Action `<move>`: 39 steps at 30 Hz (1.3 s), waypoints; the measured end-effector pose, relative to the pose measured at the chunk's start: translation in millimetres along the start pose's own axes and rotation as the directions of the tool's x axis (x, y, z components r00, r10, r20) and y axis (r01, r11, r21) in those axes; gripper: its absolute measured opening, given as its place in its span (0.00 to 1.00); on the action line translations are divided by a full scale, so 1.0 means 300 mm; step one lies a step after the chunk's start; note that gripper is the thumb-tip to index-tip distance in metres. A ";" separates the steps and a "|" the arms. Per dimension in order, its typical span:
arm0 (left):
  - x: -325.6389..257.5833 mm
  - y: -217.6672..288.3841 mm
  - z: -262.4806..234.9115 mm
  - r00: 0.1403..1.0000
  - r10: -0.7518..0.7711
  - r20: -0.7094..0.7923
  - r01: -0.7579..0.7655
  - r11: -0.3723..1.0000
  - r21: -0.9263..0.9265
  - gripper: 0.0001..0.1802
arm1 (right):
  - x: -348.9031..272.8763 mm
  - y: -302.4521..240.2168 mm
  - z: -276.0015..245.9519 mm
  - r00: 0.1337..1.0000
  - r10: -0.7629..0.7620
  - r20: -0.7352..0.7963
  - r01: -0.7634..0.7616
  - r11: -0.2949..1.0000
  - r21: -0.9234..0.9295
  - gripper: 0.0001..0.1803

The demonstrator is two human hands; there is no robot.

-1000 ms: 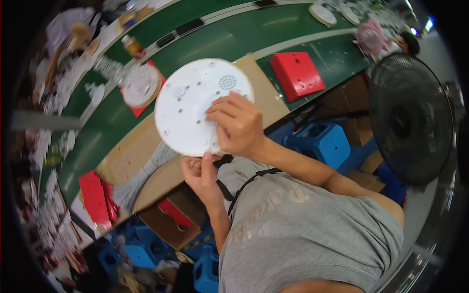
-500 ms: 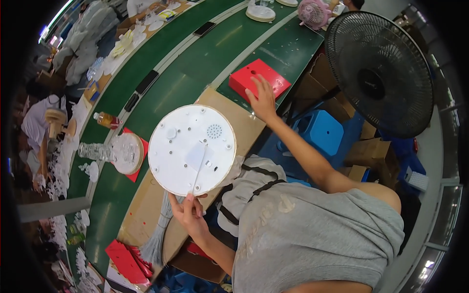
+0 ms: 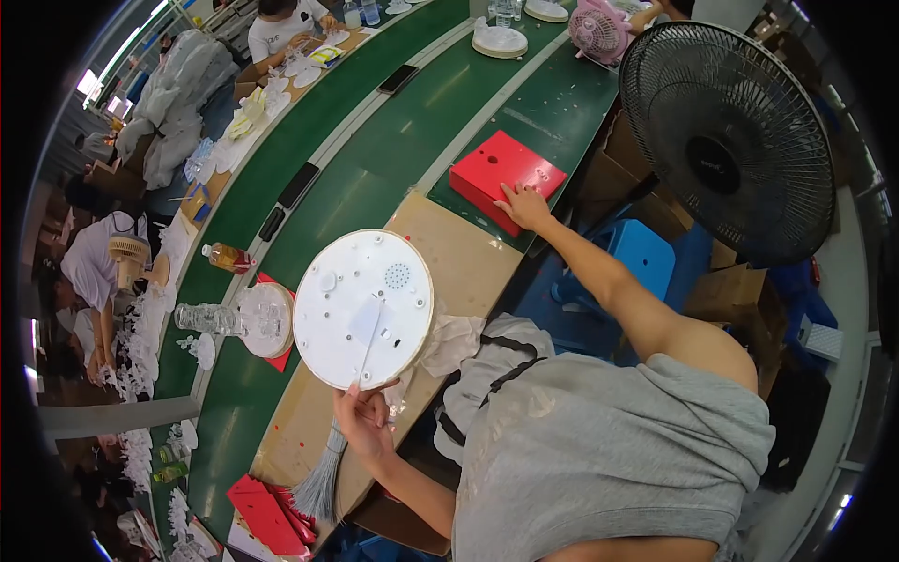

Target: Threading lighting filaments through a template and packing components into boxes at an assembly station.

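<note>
A: What could go wrong from here?
B: The white disc (image 3: 363, 309) could tip or slip; only the left hand (image 3: 363, 421) holds it, by the rim nearest the wearer; whether anything props it underneath, I can't tell. The red box (image 3: 503, 169) is another worry; it lies close to the near edge of the bench (image 3: 370, 187), so a careless drag by the right hand (image 3: 526, 206) might carry it over.
A: And how do the hands stand?
B: The left is clamped on the disc's rim, thumb on the upper face; the right has its fingers a little apart, laid on the box rather than closed round it.
A: Where's the disc, exactly?
B: Over the bench's near edge, left of the box; a cardboard sheet (image 3: 449, 245) lines that edge.
</note>
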State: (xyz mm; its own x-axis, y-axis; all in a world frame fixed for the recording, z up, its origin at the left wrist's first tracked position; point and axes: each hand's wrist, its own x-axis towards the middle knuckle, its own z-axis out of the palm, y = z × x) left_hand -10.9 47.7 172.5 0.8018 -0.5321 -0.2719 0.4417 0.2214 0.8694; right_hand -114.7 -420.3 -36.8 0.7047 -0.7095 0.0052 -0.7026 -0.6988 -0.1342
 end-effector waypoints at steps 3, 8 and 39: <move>0.002 -0.027 -0.022 0.999 0.011 -0.047 -0.012 1.000 -0.009 0.19 | 0.031 -0.010 -0.099 0.987 -0.161 -0.009 0.154 0.961 -0.231 0.21; 0.003 -0.035 0.005 0.996 0.036 -0.076 -0.038 0.999 -0.035 0.19 | -0.005 -0.050 -0.731 0.827 -0.031 -0.561 0.055 0.998 0.026 0.10; -0.103 -0.104 -0.009 0.948 0.030 -0.317 -0.072 0.990 -0.125 0.22 | -0.350 -0.692 -0.714 0.879 -0.340 0.333 -0.069 0.601 0.796 0.32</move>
State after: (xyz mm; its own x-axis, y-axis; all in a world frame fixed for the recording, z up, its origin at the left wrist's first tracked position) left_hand -48.4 59.5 152.5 0.9007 -0.2392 -0.3628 0.4292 0.3596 0.8285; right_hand -64.1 -220.1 202.9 0.8916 -0.3559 -0.2798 -0.3922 -0.2987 -0.8700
